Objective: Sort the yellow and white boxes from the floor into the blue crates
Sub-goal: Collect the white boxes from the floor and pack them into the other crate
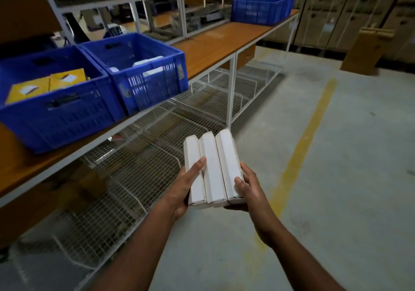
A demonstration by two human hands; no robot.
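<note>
Three white boxes [212,169] gripped side by side between left hand [186,184] and right hand [248,188], apparently above the floor [336,156]

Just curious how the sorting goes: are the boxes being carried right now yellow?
No, the three boxes held between the left hand and right hand are white.

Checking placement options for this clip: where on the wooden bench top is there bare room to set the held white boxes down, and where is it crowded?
Bare room: the long wooden bench top between the blue crate holding white boxes and the far stacked blue crates. Crowded: the near end, where that crate and the blue crate holding yellow boxes sit side by side. Both hands, left hand and right hand, hold three white cardboard boxes.
</note>
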